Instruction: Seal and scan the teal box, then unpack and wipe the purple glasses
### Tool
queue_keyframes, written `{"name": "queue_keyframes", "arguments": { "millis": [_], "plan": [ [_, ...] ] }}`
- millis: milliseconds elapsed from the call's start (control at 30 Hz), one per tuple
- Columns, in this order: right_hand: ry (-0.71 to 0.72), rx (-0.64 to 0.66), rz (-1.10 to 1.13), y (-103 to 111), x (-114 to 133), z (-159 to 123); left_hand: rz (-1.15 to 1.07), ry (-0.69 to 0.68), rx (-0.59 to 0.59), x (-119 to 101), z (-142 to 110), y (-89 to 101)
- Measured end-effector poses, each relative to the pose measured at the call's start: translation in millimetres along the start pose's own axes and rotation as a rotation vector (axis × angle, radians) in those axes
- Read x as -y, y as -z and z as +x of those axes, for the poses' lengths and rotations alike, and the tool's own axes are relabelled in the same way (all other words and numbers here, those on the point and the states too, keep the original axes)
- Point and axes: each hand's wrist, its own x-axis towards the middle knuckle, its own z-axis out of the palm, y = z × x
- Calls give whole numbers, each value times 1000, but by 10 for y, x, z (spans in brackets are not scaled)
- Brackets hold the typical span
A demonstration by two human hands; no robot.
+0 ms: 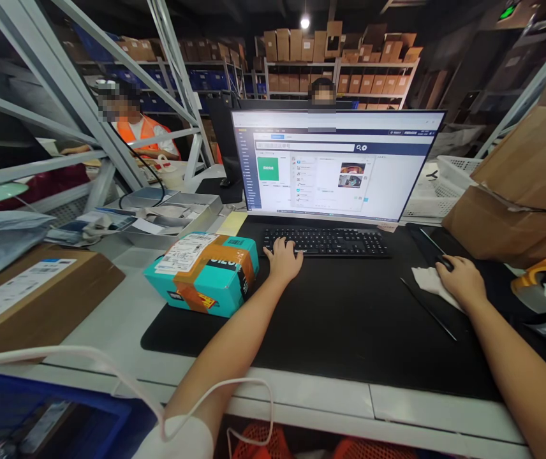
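Bench (pixel 321 396), near edge pale and straight. Black mat (pixel 344 319) on it; broad open stretch between forearms, tighter at left by the box. Monitor (pixel 321 169) lit, page up. Teal box (pixel 201 271) across mat's left edge, taped and labelled. Keyboard (pixel 335 243) below monitor. Left hand (pixel 283 258) on its left end, fingers apart. Right hand (pixel 464 284) over mouse (pixel 446 263); grip unclear. Input done or left: cannot tell.
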Motion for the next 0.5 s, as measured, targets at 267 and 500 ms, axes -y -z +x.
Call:
{"name": "queue_keyframes", "arguments": {
  "millis": [267,500],
  "plan": [
    [-21,-19,12,65,73,-65,3,-3,0,4,2,-5],
    [-119,-72,55,152,153,-129,6,-3,2,0,8,-5]
  ]
}}
